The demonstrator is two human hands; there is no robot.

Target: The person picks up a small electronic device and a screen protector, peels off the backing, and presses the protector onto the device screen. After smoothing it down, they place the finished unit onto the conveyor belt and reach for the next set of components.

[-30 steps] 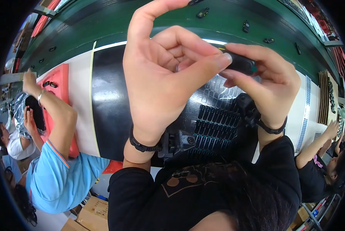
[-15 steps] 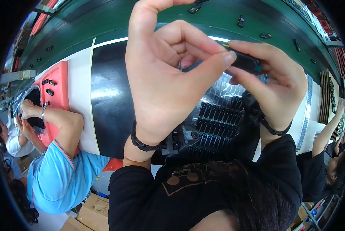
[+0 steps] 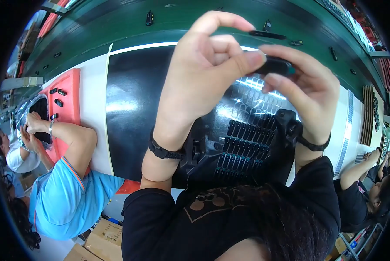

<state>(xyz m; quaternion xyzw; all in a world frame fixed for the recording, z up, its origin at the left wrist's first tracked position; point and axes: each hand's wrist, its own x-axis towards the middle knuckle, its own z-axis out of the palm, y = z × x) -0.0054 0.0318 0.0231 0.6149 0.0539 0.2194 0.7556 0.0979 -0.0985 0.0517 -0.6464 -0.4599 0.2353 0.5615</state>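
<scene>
My right hand (image 3: 314,82) pinches a small black oblong device (image 3: 275,66) with a teal-green tip, between thumb and fingers above the table. At its left end, my left thumb touches or nearly touches the device. A thin black oval sticker (image 3: 268,35) hangs at the index fingertip of my left hand (image 3: 208,65), apart from the device; the other left fingers are curled. Below my hands lies a sheet of rows of black oblong stickers (image 3: 247,141), its far part showing clear, vacant outlines (image 3: 251,98).
A black mat (image 3: 134,91) covers the table. Behind it runs a green belt (image 3: 95,41) with scattered small black devices (image 3: 149,18). A co-worker in a blue shirt (image 3: 68,195) works at a red tray (image 3: 73,100) on the left. Stacked brown boards (image 3: 368,115) stand at right.
My left hand has moved right and its index finger has lifted away from the thumb. The black sticker now shows at that fingertip. My right hand still holds the device.
</scene>
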